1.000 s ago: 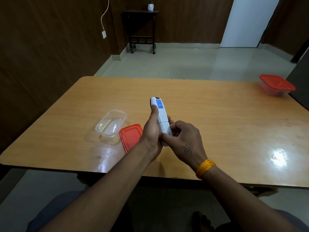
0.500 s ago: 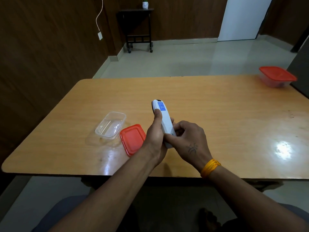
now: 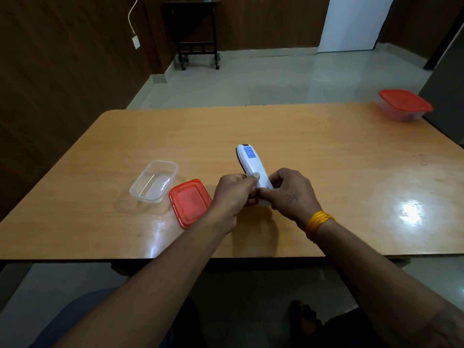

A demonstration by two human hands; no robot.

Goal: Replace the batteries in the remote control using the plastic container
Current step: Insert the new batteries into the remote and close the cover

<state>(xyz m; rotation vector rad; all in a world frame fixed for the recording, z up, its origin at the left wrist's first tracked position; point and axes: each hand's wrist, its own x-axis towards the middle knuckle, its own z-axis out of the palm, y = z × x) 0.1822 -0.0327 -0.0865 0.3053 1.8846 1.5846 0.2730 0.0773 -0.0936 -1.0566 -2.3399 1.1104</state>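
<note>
Early stage: we grip the white remote control [image 3: 253, 169], back upward, above table centre between left hand [image 3: 232, 193] and right hand [image 3: 292, 192], battery cover seemingly unopened, the uncapped clear container [image 3: 153, 182] empty at nine o'clock.

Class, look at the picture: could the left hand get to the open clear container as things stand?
Probably yes. The clear container sits open just left of the left hand, with only the flat red lid between, but that hand now grips the remote.
</note>
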